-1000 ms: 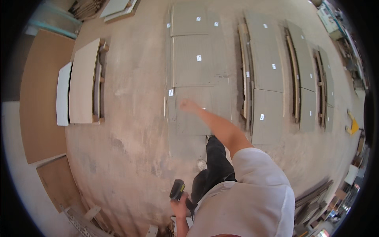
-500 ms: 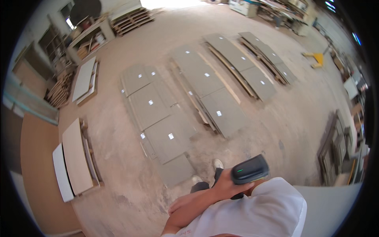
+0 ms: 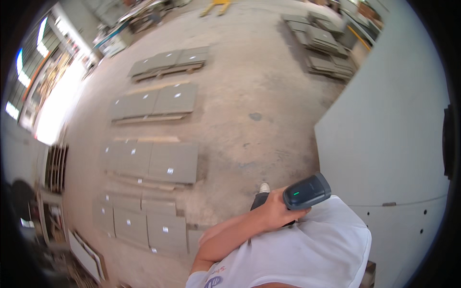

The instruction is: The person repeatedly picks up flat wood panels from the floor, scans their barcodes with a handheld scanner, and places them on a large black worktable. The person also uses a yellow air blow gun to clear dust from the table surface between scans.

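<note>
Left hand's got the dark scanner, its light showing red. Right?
Not quite: the light is green, not red, as the head view shows. The rest stands: the left hand holds the dark scanner.

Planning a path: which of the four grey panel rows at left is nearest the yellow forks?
The topmost row in view; the other three rows lie lower, farther from the yellow forks.

Panels (image 3: 174, 159) (in rows) lie left of the scanner (image 3: 311, 191).
</note>
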The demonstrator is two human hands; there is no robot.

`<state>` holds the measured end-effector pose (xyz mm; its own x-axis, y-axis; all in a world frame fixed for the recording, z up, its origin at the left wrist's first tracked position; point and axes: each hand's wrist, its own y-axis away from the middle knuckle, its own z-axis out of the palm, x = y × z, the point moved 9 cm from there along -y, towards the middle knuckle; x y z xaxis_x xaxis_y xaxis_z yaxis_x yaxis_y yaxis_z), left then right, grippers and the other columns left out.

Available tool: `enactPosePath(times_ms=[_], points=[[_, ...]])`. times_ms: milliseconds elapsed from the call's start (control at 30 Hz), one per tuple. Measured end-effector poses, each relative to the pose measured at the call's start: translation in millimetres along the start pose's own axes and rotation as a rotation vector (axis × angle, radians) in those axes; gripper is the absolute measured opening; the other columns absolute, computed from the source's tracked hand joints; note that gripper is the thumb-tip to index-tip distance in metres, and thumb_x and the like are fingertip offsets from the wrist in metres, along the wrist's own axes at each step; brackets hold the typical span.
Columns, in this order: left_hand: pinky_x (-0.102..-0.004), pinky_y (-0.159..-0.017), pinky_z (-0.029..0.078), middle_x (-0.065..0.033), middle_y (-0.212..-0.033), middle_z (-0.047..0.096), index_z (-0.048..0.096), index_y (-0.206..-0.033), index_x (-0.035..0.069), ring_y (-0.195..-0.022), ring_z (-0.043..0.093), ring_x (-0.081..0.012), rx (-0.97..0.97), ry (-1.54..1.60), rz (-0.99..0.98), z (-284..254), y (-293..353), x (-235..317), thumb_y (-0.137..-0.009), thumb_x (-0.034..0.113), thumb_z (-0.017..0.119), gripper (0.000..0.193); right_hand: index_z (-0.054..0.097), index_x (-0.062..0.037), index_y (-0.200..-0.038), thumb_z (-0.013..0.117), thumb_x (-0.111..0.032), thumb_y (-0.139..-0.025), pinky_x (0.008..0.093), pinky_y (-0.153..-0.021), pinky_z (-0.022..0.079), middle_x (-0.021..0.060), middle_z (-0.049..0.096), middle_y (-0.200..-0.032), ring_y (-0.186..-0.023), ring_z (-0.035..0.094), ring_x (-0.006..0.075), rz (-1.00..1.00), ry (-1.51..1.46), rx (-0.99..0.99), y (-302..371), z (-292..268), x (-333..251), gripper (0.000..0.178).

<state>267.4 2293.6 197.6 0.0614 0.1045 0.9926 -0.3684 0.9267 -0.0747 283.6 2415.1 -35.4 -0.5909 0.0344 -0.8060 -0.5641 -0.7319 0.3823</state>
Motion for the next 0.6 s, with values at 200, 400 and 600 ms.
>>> enactPosePath(times_ms=[200, 400, 600], points=[[-0.0345, -0.075, 0.053, -0.0110, -0.095, 0.069, 0.066, -0.104, 0.004, -0.084, 0.066, -0.0224, -0.298, 0.003, 0.016, 74.3, -123.3, -23.9, -0.080, 0.014, 0.079, 0.030, 0.065, -0.0060, -0.102, 0.064, -0.030, -0.097, 0.0321, -0.081, 0.050, 0.0033, 0.066, -0.097, -0.092, 0.062, 0.0152, -0.196, -0.111, 0.179, 89.3, -106.0, -56.2, 0.025], [-0.0360, -0.079, 0.053, -0.0128, -0.098, 0.069, 0.066, -0.109, 0.004, -0.089, 0.067, -0.0263, -0.647, 0.032, -0.081, 122.7, -219.8, -48.2, -0.080, 0.017, 0.078, 0.034, 0.065, -0.0059, -0.102, 0.063, -0.030, -0.098, 0.0309, -0.081, 0.050, 0.0023, 0.065, -0.097, -0.091, 0.061, 0.0140, -0.305, -0.153, 0.310, 152.1, -210.6, -109.3, 0.025], [-0.0392, -0.074, 0.052, -0.0127, -0.094, 0.064, 0.065, -0.100, 0.003, -0.088, 0.065, -0.0316, -1.035, 0.023, -0.014, 130.1, -323.0, -36.7, -0.084, 0.028, 0.076, 0.032, 0.064, -0.0058, -0.102, 0.062, -0.031, -0.098, 0.0297, -0.080, 0.049, 0.0013, 0.064, -0.096, -0.090, 0.060, 0.0128, -0.363, -0.187, 0.383, 185.6, -332.4, -165.8, 0.025]])
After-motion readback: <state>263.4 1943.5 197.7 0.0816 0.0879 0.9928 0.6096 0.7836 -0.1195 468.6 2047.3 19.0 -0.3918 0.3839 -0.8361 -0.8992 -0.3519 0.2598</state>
